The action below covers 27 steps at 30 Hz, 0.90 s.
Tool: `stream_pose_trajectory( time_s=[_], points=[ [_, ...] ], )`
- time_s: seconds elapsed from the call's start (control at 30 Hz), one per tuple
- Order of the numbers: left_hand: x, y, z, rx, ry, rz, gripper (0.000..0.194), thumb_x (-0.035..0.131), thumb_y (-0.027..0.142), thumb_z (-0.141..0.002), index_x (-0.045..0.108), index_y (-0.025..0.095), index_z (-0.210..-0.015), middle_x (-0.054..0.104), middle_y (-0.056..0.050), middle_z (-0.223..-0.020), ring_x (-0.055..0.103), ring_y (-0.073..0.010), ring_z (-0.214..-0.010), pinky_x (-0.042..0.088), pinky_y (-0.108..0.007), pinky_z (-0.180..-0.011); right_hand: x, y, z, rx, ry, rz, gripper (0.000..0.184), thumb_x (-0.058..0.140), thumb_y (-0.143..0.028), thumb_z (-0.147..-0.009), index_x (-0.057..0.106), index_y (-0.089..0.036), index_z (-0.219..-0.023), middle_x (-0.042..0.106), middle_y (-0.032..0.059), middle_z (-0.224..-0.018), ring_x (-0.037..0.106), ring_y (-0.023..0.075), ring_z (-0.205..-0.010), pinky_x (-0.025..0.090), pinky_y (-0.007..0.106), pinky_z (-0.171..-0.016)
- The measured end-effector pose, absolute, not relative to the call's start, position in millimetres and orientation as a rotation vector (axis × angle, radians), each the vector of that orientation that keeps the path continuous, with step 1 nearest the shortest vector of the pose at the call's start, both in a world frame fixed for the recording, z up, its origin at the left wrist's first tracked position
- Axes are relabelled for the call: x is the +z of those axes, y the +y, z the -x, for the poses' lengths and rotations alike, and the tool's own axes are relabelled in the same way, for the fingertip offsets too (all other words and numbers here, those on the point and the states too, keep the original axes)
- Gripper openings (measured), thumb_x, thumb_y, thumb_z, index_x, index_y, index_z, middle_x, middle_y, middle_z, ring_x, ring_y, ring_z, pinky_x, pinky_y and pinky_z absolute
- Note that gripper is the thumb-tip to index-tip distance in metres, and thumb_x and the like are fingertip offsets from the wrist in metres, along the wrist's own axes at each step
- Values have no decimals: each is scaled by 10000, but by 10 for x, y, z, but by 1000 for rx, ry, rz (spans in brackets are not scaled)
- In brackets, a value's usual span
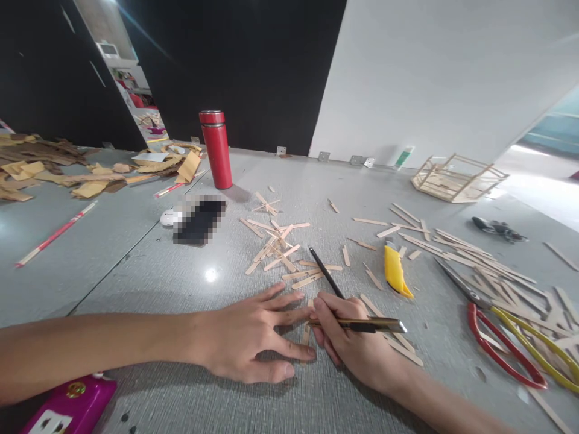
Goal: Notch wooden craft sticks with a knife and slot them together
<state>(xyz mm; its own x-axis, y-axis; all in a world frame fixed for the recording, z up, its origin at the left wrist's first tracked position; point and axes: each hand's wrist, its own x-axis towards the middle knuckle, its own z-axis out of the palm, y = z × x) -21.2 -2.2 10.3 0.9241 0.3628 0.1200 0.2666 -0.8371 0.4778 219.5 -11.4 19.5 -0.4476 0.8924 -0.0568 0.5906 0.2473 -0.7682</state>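
My right hand [357, 343] grips a gold and black pen [362, 326], its tip at a small wooden craft stick [306, 337] on the table. Across that stick lie the spread fingers of my left hand [257, 331], pressing it flat; part of the stick is hidden under them. A thin black pencil or pen [323, 268] lies just beyond my right hand, its near end covered. Past my fingers is a loose heap of craft sticks [275, 241], some of them cut or notched. More sticks [402, 349] lie beside and partly under my right wrist.
To the right are a yellow utility knife [395, 268], red-and-yellow-handled scissors [484, 310], scattered sticks [511, 283] and a stick frame [456, 181]. A red flask [216, 150] stands behind a phone [201, 223]. Cardboard scraps [90, 175] lie far left, a purple device [72, 404] near left.
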Motion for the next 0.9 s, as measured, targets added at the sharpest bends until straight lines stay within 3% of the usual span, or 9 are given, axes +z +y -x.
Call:
stream_pose_trajectory(
  time_s=[0.2,0.37,0.63,0.9],
  points=[
    [86,-27,216,297,466,-2619,429,542,405,-1024,602,305,-1437,211,-67,-1701,187,-363,-1569,135,-626,-1267,185,-110,-2201,743,-2298,1328,393,383,-345,-1059,405,-247,-679,507,-30,-572,451,150,-536,371,312,-599],
    [106,-15,205,274,476,-2637,424,521,407,-1027,617,302,-1425,265,-85,-1691,214,-369,-1562,144,-622,-1266,232,-67,-2186,814,-2293,1303,407,343,-336,-1059,450,-238,-679,577,7,-619,520,171,-612,416,341,-693],
    [106,-17,213,283,459,-2610,447,551,399,-1013,592,311,-1449,188,-49,-1710,203,-400,-1558,135,-645,-1262,194,-103,-2180,1068,-2112,1369,468,283,-443,-1095,404,-250,-687,478,-71,-458,447,107,-356,384,242,-431],
    [151,-29,209,207,467,-2639,445,470,428,-1048,585,292,-1457,262,-113,-1691,146,-378,-1573,139,-646,-1257,179,-101,-2184,1093,-2081,1360,472,349,-454,-1080,425,-243,-665,476,-73,-441,443,102,-365,391,243,-470]
  ],
)
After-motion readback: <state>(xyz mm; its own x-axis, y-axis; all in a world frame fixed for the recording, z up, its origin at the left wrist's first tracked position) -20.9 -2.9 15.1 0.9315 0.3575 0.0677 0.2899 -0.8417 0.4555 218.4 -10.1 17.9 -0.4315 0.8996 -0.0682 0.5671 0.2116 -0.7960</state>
